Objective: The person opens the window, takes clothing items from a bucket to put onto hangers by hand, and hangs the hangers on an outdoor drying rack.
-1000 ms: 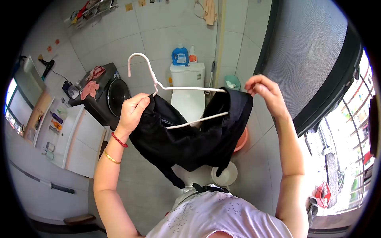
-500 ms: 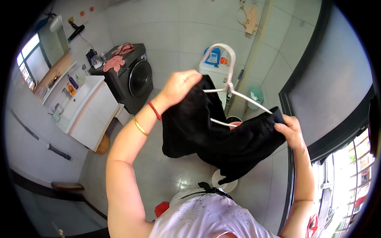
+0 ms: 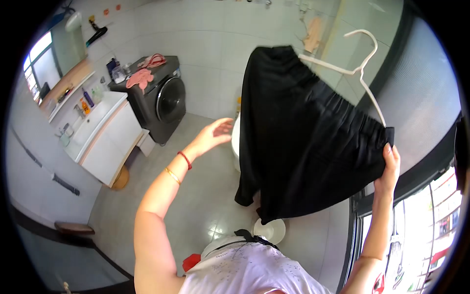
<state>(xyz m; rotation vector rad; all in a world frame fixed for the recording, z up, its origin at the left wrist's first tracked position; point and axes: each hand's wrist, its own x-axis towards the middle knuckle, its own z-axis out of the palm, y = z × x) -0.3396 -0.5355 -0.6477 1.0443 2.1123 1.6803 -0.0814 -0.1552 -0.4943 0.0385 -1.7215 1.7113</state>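
Black shorts (image 3: 308,137) with a gathered elastic waistband hang spread out in front of me, tilted down to the right. A white clothes hanger (image 3: 338,66) sits in the waistband, its hook above the fabric. My right hand (image 3: 388,169) grips the right end of the waistband, thumb in front, close to the hanger's lower end. Apart from the shorts, to their left, my left hand (image 3: 213,137) is open and holds nothing. The hanger's bottom part is hidden behind the cloth.
A dark washing machine (image 3: 169,100) with pink cloths on top stands at the back left, beside a white sink cabinet (image 3: 110,142). Below the shorts a white basin (image 3: 271,231) is on the floor. A barred window (image 3: 431,230) is at the right.
My left hand has let go of the waistband and moved down and away. The shorts and hanger have shifted up and right, turning to show their broad side. My right hand keeps its grip.
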